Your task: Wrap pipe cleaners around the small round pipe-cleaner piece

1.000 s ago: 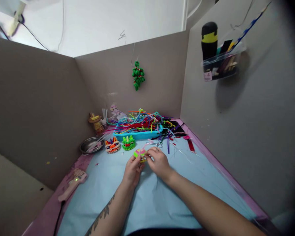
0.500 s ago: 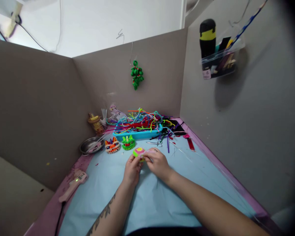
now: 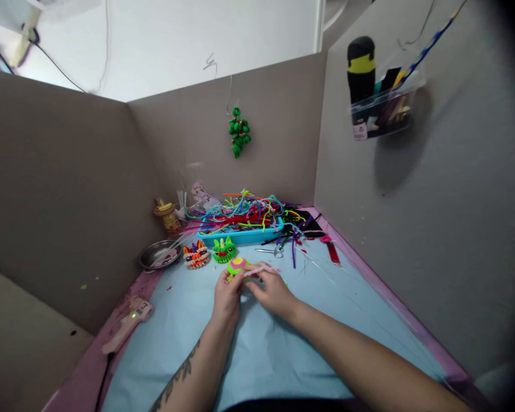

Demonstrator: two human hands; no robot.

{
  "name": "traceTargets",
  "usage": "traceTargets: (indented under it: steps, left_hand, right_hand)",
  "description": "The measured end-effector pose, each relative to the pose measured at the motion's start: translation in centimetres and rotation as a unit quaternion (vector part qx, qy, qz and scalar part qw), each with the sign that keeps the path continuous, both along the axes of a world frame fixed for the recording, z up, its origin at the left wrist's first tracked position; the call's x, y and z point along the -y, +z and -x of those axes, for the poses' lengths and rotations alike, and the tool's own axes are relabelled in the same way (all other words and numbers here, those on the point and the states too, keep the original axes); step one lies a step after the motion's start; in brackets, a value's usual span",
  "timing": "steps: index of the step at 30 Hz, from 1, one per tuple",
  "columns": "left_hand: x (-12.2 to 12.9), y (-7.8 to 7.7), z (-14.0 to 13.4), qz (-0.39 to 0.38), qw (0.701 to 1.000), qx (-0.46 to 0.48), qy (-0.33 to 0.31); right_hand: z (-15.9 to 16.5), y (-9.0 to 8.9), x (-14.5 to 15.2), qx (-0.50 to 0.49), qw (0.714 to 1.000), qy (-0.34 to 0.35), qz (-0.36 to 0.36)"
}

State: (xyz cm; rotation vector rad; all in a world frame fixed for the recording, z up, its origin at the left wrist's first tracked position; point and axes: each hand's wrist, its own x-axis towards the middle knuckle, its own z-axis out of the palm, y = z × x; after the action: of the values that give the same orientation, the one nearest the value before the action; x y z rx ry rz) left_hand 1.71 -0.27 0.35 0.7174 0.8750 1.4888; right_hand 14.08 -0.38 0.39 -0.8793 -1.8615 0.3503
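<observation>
My left hand point(image 3: 228, 294) is closed on a small rounded pipe-cleaner piece point(image 3: 237, 264) in green, pink and yellow. A pale pink pipe cleaner point(image 3: 262, 270) runs from beside my left thumb across the fingers of my right hand point(image 3: 274, 290). The right thumb and index finger are apart, and some of that hand's fingers are hidden. Just beyond the hands sit a green pipe-cleaner animal head point(image 3: 224, 250) and an orange and cream one point(image 3: 196, 255). Scissors point(image 3: 271, 250) lie farther off on the blue cloth point(image 3: 283, 355).
A blue tray point(image 3: 240, 236) heaped with colourful pipe cleaners point(image 3: 249, 214) stands at the back. To the left are a metal bowl point(image 3: 148, 258) and a glue gun point(image 3: 131, 323) with a lit green light. Grey panels point(image 3: 274, 126) enclose the table; a green ornament point(image 3: 239, 134) hangs behind.
The rounded piece has shifted slightly left and tilted in my left hand. My right fingers have loosened from their pinch, and the pink pipe cleaner now extends rightward over them.
</observation>
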Motion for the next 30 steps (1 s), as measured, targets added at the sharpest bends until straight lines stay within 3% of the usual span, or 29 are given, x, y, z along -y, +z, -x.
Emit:
traceTargets:
  steps: [3, 6, 11, 14, 18, 22, 26, 28, 30]
  left_hand:
    - [-0.1, -0.3, 0.0, -0.032, 0.999, -0.008, 0.008]
    - [0.0, -0.3, 0.0, -0.026, 1.000, 0.006, 0.007]
    - [-0.4, -0.2, 0.3, 0.028, 0.999, 0.044, 0.005]
    - [-0.5, 0.1, 0.6, 0.063, 0.996, 0.056, 0.011]
    - [0.1, 0.8, 0.7, 0.078, 0.994, 0.079, 0.001]
    - [0.1, 0.7, 0.8, 0.069, 0.992, 0.106, -0.018]
    - [-0.4, -0.2, 1.0, 0.083, 0.989, 0.123, 0.000]
    - [-0.6, -0.5, 1.0, 0.075, 0.990, 0.119, -0.001]
    - [-0.5, -0.5, 0.9, 0.054, 0.992, 0.113, -0.011]
  right_hand:
    - [0.5, 0.4, 0.6, -0.017, 0.998, 0.043, -0.035]
    - [0.9, 0.7, 1.4, 0.030, 0.990, 0.080, -0.116]
    - [1.3, 0.5, 2.1, 0.142, 0.949, 0.087, -0.269]
    - [1.5, 0.7, 2.5, 0.181, 0.927, 0.108, -0.309]
    - [1.5, 2.3, 3.5, 0.195, 0.897, 0.181, -0.354]
    - [0.9, 4.0, 4.7, 0.152, 0.893, 0.226, -0.359]
    - [-0.2, 3.9, 4.5, 0.021, 0.925, 0.245, -0.290]
    - [-0.7, 3.2, 3.7, -0.017, 0.951, 0.211, -0.226]
    - [-0.9, 2.4, 2.6, -0.017, 0.976, 0.134, -0.171]
